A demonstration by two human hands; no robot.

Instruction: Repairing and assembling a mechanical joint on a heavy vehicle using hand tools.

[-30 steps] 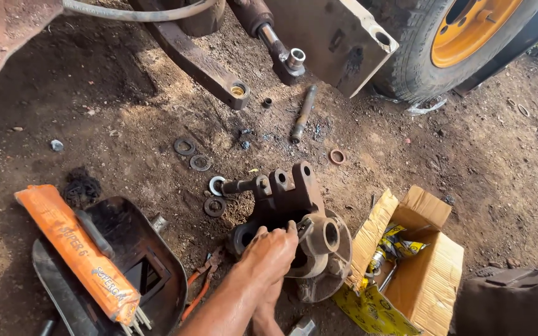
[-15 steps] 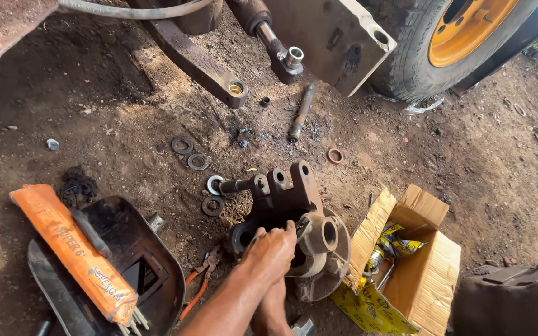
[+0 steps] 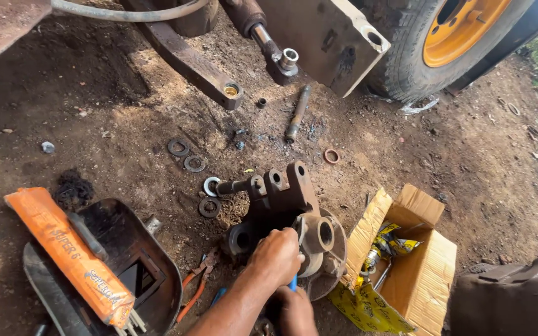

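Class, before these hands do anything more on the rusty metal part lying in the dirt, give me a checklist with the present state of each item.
1. Upper hand rests on the rusty cast-metal bracket: ok.
2. Lower hand grips a blue-handled tool: ok; tool tip hidden, cannot tell.
3. Bracket sits steady on the dirt: cannot tell.
4. Dark steel washers lie loose in the soil: not ok.
5. Orange-handled pliers beside the hands: ok.
6. Open cardboard box close by: ok.

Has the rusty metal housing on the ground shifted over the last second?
No. The rusty housing sits in the same spot relative to the washers on its left and the cardboard box on its right; only the camera moved slightly.
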